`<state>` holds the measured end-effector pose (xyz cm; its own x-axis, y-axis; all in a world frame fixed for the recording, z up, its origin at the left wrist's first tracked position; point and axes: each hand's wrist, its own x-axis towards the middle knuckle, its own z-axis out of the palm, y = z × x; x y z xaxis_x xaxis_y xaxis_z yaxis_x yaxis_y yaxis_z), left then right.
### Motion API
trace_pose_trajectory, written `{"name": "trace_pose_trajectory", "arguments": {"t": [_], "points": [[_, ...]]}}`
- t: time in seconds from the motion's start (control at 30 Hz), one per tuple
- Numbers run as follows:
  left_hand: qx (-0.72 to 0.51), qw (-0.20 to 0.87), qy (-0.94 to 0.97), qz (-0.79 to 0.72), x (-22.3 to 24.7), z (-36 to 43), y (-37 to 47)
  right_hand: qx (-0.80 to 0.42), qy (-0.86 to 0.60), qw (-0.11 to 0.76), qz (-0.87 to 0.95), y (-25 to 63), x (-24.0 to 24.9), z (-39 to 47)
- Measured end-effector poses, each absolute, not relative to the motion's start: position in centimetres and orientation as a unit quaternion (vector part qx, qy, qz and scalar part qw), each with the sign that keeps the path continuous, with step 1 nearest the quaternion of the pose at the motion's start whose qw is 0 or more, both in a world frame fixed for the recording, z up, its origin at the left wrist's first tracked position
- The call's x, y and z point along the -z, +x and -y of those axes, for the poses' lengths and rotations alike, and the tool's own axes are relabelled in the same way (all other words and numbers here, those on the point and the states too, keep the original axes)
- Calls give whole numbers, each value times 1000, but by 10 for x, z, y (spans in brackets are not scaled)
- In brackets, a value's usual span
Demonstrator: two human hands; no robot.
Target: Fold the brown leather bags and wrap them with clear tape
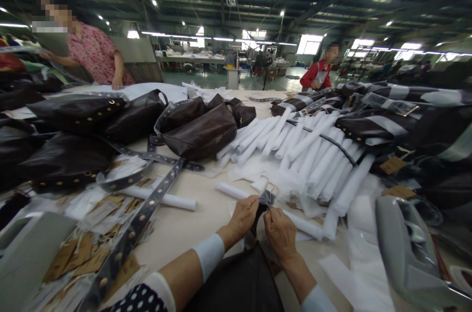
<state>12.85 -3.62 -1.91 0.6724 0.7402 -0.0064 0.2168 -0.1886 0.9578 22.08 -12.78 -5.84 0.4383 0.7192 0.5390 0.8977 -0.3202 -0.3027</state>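
Over a smooth, leathery bag [239, 282], both hands [244, 214] [282, 233] pinch shiny plastic [267, 197].

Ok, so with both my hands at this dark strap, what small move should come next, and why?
I'd probably smooth the clear plastic down the dark strap with your right hand while your left hand steadies it, since both hands pinch there and the plastic juts up between them.

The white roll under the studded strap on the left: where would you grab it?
I'd probably grip the white roll around its right end, coming from the right: that slim end sticks out uncovered, while the studded strap lies across it farther left.
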Motion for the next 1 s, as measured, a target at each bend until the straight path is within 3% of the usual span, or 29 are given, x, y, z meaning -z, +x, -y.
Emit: {"name": "trace_pose_trajectory", "arguments": {"t": [0.2, 0.33, 0.67, 0.87, 1.0], "points": [[-161, 618, 694, -333, 23, 46, 116, 65, -806, 295, 509, 215, 65, 134], [-121, 603, 725, -310, 16, 54, 109, -4, -803, 286, 522, 217, 57, 145], [37, 342, 928, -144, -1, 77, 86, -200, -763, 218, 575, 216, 30, 206], [92, 141, 985, 23, -19, 96, 79, -220, -757, 212, 578, 209, 27, 236], [105, 142, 981, 78, -15, 101, 81, -213, -734, 239, 599, 210, 33, 255]]}}
